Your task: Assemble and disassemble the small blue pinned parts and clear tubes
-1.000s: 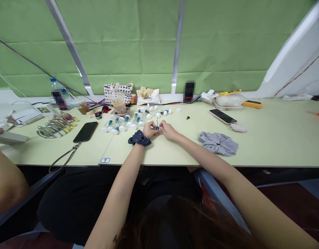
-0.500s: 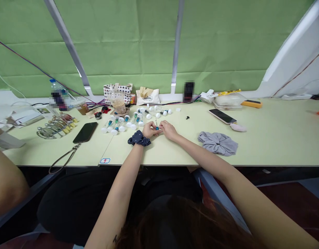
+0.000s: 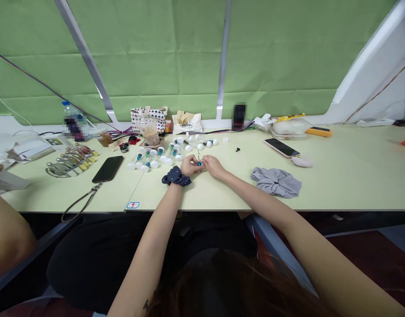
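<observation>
A: And there you are, elbows wide, both hands meeting over the pale table [image 3: 215,191]! Your left hand [image 3: 189,164] has its fingertips pinched on a small blue piece [image 3: 199,163].

B: Right between your hands, that piece, with a thin dark stem [image 3: 198,155] standing nearly upright above it. Your right hand [image 3: 213,166] has its fingers drawn in just beside it; whether they grip anything, I can't tell.

A: Just beyond your left hand lie the white-capped vials [image 3: 155,164], several showing blue or green inside.

B: You've a navy scrunchie [image 3: 176,176] around your left wrist, and a grey cloth band [image 3: 276,182] lies flat beyond your right forearm!
</observation>
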Demonstrator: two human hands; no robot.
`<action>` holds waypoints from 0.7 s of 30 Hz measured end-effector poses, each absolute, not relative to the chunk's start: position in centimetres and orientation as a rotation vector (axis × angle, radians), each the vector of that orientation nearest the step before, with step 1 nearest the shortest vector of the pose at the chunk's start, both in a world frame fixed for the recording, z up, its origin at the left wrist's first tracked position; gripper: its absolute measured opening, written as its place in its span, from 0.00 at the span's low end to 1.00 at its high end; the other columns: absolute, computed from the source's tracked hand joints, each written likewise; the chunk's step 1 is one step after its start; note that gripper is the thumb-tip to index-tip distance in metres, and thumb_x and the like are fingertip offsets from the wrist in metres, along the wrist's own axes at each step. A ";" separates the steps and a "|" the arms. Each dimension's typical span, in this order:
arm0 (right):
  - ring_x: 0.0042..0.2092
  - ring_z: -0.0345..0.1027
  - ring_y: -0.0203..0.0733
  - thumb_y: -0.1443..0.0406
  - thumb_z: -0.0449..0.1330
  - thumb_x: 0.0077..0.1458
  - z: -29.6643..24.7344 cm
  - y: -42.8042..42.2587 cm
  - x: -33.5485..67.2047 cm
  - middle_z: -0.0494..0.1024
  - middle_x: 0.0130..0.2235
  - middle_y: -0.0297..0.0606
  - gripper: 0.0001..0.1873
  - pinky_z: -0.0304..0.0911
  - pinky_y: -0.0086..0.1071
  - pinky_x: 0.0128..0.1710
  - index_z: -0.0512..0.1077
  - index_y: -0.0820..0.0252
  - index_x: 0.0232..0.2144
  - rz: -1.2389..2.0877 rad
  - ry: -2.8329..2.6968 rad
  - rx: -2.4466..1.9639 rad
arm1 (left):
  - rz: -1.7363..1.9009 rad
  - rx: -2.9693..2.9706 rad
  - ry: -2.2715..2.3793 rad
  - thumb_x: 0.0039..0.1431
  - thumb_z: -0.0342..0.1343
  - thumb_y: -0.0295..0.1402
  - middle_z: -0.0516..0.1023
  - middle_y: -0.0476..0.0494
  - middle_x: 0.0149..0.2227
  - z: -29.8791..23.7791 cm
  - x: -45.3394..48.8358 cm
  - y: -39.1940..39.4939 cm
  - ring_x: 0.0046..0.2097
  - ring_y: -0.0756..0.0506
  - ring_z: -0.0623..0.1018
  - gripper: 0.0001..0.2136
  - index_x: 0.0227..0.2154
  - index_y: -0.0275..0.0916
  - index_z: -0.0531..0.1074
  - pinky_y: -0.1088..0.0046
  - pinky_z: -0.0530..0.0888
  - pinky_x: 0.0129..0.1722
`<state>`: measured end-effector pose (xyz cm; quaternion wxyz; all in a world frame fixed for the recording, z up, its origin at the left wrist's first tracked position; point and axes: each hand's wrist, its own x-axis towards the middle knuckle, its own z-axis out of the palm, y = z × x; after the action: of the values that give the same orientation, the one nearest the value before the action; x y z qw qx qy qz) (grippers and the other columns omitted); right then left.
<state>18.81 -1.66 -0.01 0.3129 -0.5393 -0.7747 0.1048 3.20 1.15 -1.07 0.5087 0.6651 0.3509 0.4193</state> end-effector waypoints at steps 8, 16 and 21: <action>0.39 0.61 0.41 0.73 0.49 0.56 -0.4 -1.7 18.8 0.66 0.36 0.40 0.05 0.58 0.33 0.40 0.61 0.59 0.32 0.314 -1.964 -1.248 | 1.046 1.614 0.865 0.30 0.73 0.35 0.70 0.56 0.17 -1.2 3.2 1.2 0.19 0.49 0.75 0.27 0.26 0.38 0.57 0.79 0.70 0.17; 0.37 0.61 0.38 0.69 0.51 0.60 -0.6 -1.8 18.8 0.64 0.39 0.39 0.05 0.57 0.32 0.37 0.64 0.60 0.31 0.254 -1.959 -1.343 | 1.026 1.618 0.866 0.31 0.72 0.36 0.71 0.55 0.17 -1.2 3.2 1.2 0.19 0.50 0.75 0.26 0.26 0.38 0.57 0.79 0.70 0.17; 0.34 0.62 0.37 0.65 0.49 0.63 -0.3 -2.0 18.8 0.66 0.40 0.39 0.10 0.54 0.30 0.33 0.68 0.59 0.31 0.172 -1.994 -1.462 | 1.021 1.616 0.861 0.30 0.73 0.36 0.71 0.55 0.16 -1.3 3.2 1.3 0.18 0.49 0.75 0.27 0.26 0.38 0.57 0.79 0.70 0.17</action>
<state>18.84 -2.03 -0.26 0.3255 -0.5576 -0.7608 0.0655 3.20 1.26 -1.28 0.4994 0.6678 0.3557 0.4220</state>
